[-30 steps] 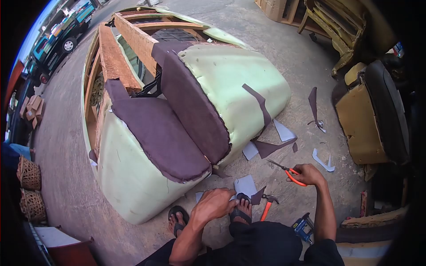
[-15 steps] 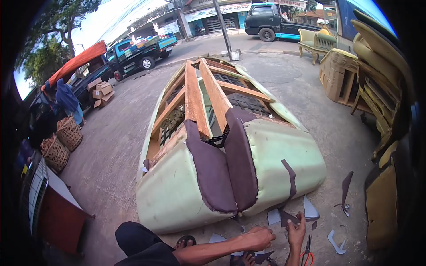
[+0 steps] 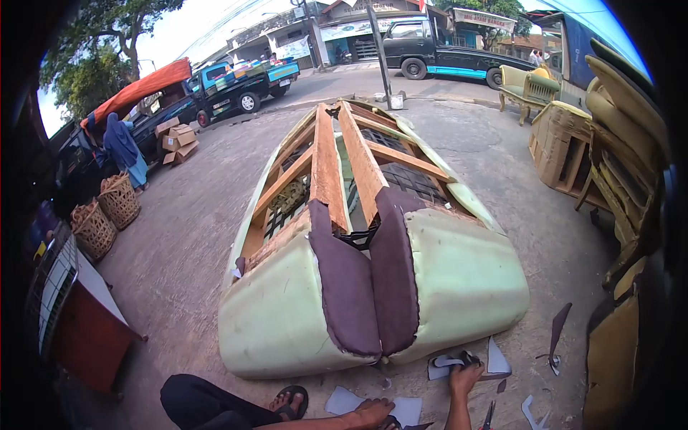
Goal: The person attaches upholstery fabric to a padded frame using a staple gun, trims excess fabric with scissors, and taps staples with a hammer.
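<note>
Dark purple-brown covers line the inner faces of two pale green padded pieces [image 3: 469, 276], which sit side by side. At their front right, my right hand [image 3: 466, 376] is closed around dark scraps [image 3: 469, 358], beside pale grey scraps [image 3: 438, 367]. My left hand [image 3: 374, 413] is low in the centre, fingers curled together, over a pale scrap [image 3: 407, 411] near my foot; what it holds, if anything, is hidden. The orange-handled cutting tool [image 3: 489, 414] lies on the ground right of my right forearm, partly cut off by the frame edge.
Bare wooden framing [image 3: 326, 168] extends behind the padded pieces. Furniture parts [image 3: 616, 337] stack on the right. A red-brown cabinet [image 3: 89, 326] and wicker baskets [image 3: 94, 233] stand left, near a person [image 3: 122, 147]. Vehicles are on the road; more scraps [image 3: 560, 330] lie right.
The view has tilted up since the first frame. My right hand has let go of the cutting tool and taken dark scraps. The dark strip has left the green padding, and my hands have moved apart again.
</note>
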Demonstrator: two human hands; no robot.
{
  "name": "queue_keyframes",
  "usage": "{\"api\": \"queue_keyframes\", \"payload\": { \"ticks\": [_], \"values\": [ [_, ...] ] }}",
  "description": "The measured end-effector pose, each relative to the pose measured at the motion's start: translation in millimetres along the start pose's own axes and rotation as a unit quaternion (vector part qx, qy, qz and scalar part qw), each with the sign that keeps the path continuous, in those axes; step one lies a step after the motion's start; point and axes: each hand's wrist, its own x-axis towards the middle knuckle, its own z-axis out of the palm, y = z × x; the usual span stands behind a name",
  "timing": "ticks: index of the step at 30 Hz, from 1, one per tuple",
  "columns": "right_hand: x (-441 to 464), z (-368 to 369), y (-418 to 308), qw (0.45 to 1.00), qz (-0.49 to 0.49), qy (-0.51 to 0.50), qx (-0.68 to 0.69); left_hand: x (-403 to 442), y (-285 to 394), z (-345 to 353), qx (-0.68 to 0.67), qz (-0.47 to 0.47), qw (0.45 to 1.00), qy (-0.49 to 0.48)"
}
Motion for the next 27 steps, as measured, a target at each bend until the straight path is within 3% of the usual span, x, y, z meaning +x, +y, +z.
{"api": "queue_keyframes", "payload": {
  "ticks": [1,2,3,4,6,7,8,9,10,11,12,13,14,15,16,18,19,20,23,25,27],
  "values": [
    [-4.1,23.4,6.4,0.997,-0.075,0.02,0.01,-5.3,5.1,0.7,-0.031,-0.012,0.997,0.074],
    [-16.1,0.9,-32.8,0.995,-0.051,-0.073,-0.043,-5.6,5.5,1.1,-0.062,-0.023,0.987,0.147],
    [-25.4,-27.0,-71.6,0.981,-0.026,-0.168,-0.097,-1.6,2.2,-0.6,-0.06,-0.015,0.988,0.141],
    [-24.9,-29.2,-68.1,0.981,-0.016,-0.167,-0.099,4.1,-3.1,1.0,-0.032,-0.003,0.994,0.102],
    [-28.0,-14.6,-57.1,0.959,-0.139,-0.17,-0.176,9.1,-9.0,-6.0,0.004,0.021,0.999,0.043],
    [-16.9,3.6,-24.7,0.95,-0.271,-0.124,-0.095,13.2,-9.1,-18.1,-0.036,0.032,0.998,0.05],
    [2.6,16.3,8.6,0.896,-0.417,-0.115,-0.099,15.8,-5.5,-23.7,-0.076,0.047,0.995,0.045],
    [8.4,-15.8,7.6,0.865,-0.461,-0.169,-0.104,29.4,-15.4,-9.5,-0.155,0.109,0.975,0.115],
    [22.2,-46.2,13.6,0.836,-0.488,-0.21,-0.134,25.5,-2.1,-32.4,-0.252,0.114,0.952,0.133],
    [47.4,-66.5,39.9,0.829,-0.499,-0.183,-0.175,22.5,14.8,-63.8,-0.348,0.085,0.929,0.096],
    [76.2,-90.8,69.7,0.881,-0.39,-0.131,-0.236,27.7,12.4,-63.1,-0.458,0.071,0.882,0.086],
    [99.6,-127.4,95.8,0.915,-0.283,0.08,-0.276,26.5,14.6,-76.3,-0.546,0.059,0.834,0.061],
    [113.6,-167.9,107.0,0.921,-0.061,0.205,-0.326,21.5,23.2,-95.0,-0.582,0.058,0.807,0.078],
    [116.5,-208.2,94.0,0.892,0.146,0.269,-0.333,23.1,21.7,-100.6,-0.612,0.079,0.783,0.081],
    [120.5,-235.0,113.9,0.897,0.109,0.31,-0.296,23.7,22.2,-99.6,-0.736,0.098,0.666,0.064],
    [97.3,-261.9,137.1,0.898,0.077,0.342,-0.265,25.8,17.3,-103.9,-0.809,0.091,0.58,0.032],
    [74.0,-265.9,138.9,0.944,0.009,0.26,-0.201,31.8,19.3,-105.3,-0.837,0.077,0.542,0.03],
    [48.6,-264.9,137.8,0.974,-0.059,0.171,-0.133,38.4,20.4,-103.8,-0.839,0.075,0.539,0.025],
    [-45.8,-217.4,106.7,0.987,0.11,-0.008,0.116,55.2,18.1,-89.1,-0.858,0.039,0.511,0.018],
    [-100.4,-172.4,92.5,0.968,0.115,-0.08,0.208,63.5,18.8,-80.6,-0.907,0.086,0.403,-0.09],
    [-144.8,-147.1,56.9,0.943,0.136,-0.109,0.283,65.9,29.6,-80.3,-0.916,0.073,0.374,-0.123]
  ]
}}
